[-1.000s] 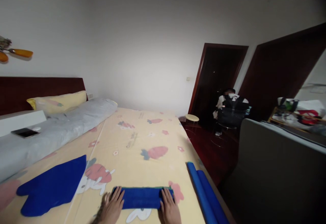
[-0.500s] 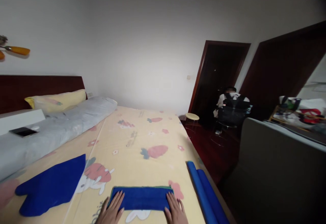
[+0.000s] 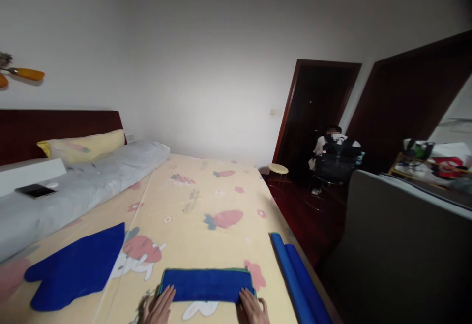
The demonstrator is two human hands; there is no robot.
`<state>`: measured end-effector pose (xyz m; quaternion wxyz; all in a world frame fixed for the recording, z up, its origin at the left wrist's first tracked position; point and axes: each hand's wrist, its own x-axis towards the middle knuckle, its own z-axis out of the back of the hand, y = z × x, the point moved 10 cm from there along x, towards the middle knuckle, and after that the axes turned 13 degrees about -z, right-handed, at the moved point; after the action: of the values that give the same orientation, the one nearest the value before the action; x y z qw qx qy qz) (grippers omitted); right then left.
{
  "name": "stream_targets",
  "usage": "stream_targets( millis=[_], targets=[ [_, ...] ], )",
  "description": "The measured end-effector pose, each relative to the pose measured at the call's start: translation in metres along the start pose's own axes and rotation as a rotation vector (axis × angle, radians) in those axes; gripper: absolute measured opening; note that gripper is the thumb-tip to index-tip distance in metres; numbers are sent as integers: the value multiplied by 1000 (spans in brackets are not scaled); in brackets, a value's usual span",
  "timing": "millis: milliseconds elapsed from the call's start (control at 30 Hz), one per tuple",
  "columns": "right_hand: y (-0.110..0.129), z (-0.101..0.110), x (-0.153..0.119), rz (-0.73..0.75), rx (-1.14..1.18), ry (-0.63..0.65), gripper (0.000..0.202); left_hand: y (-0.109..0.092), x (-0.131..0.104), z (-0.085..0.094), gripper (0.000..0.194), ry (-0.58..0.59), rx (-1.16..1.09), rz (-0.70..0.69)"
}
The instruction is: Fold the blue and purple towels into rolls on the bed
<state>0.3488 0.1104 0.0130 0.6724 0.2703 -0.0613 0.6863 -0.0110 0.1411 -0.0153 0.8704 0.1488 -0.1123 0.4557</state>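
Note:
A folded blue cloth (image 3: 207,285) lies flat on the patterned bed sheet (image 3: 195,245) close in front of me. On its near left corner rests my left hand (image 3: 159,306), fingers stretched out. My right hand (image 3: 252,306) lies the same way on the near right corner, its thumb apart. Farther left, a loose blue cloth (image 3: 77,270) is spread unevenly on the sheet. Two blue rolls, a lighter one (image 3: 291,275) and a darker one (image 3: 308,282), lie side by side along the bed's right edge.
A long grey covered bundle (image 3: 92,181) with a phone (image 3: 36,191) on it lines the left side, beside a yellow pillow (image 3: 88,146). Right of the bed are a stool (image 3: 278,168), a seated person (image 3: 320,144) and a grey panel (image 3: 398,245).
Both hands have slid slightly back toward me, so more of the folded cloth shows. The cloth's near edge sits a little higher in view.

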Motion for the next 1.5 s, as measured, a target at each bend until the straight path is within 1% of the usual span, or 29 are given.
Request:
stream_targets(
  millis=[33,100,167,200,267,333,367,433,500,533,567,600,633,667,733,800,867,900,967,1033,1067,1133,1200,1233,1267,1300,1333,1433,1500],
  targets=[
    [1,4,11,6,15,68,56,2,8,5,59,35,-26,20],
    [1,11,36,-58,15,153,53,7,29,14,57,121,-90,71],
    [2,17,60,-144,-4,175,47,11,55,23,52,187,-142,118],
    [4,18,69,-164,-15,174,44,13,67,27,49,206,-155,137],
    [12,17,80,-179,-34,149,42,15,88,33,46,213,-156,165],
    [22,11,78,-204,-52,107,45,10,102,32,48,204,-143,193],
    [31,6,73,-203,-49,76,45,4,107,30,50,200,-137,205],
    [57,-7,59,-153,-16,12,41,-15,112,23,55,198,-138,195],
    [84,-22,44,-68,32,-17,39,-41,115,16,58,186,-159,116],
    [92,-28,38,-38,50,-11,40,-52,114,15,58,160,-164,61],
    [95,-33,35,-21,59,9,42,-59,111,16,57,122,-162,10],
    [92,-35,34,-17,61,31,44,-61,107,18,57,78,-151,-33],
    [83,-34,34,-28,58,48,45,-58,101,20,56,34,-135,-59],
    [70,-31,36,-49,50,59,47,-51,95,22,56,1,-117,-66],
    [37,-21,42,-98,27,84,50,-26,81,22,56,-8,-96,-27],
    [8,-15,45,-135,10,122,52,-1,70,17,56,37,-101,36],
    [-9,-15,46,-141,12,166,54,18,64,11,56,119,-125,102],
    [-13,-16,47,-145,16,177,55,23,63,9,56,165,-141,132],
    [-12,-20,49,-164,16,161,56,23,67,4,59,251,-166,166],
    [5,-24,53,-177,9,108,55,11,78,3,64,287,-148,187],
    [20,-27,55,-168,11,80,54,1,87,3,66,281,-128,187],
    [62,-38,56,-87,45,66,56,-31,107,2,69,239,-99,130],
    [103,-50,54,18,103,115,62,-65,124,-2,71,195,-104,10],
    [115,-55,52,53,128,155,63,-76,129,-4,72,177,-111,-50],
    [118,-57,50,66,144,196,63,-80,129,-5,72,161,-115,-96],
    [112,-57,50,55,148,233,62,-76,126,-6,71,144,-115,-119],
    [98,-54,50,24,142,261,60,-64,119,-5,69,123,-113,-121],
    [34,-35,53,-92,109,311,55,-8,90,-1,65,76,-130,-82],
    [4,-23,57,-136,100,344,54,22,77,0,63,87,-162,-64]
  ],
)
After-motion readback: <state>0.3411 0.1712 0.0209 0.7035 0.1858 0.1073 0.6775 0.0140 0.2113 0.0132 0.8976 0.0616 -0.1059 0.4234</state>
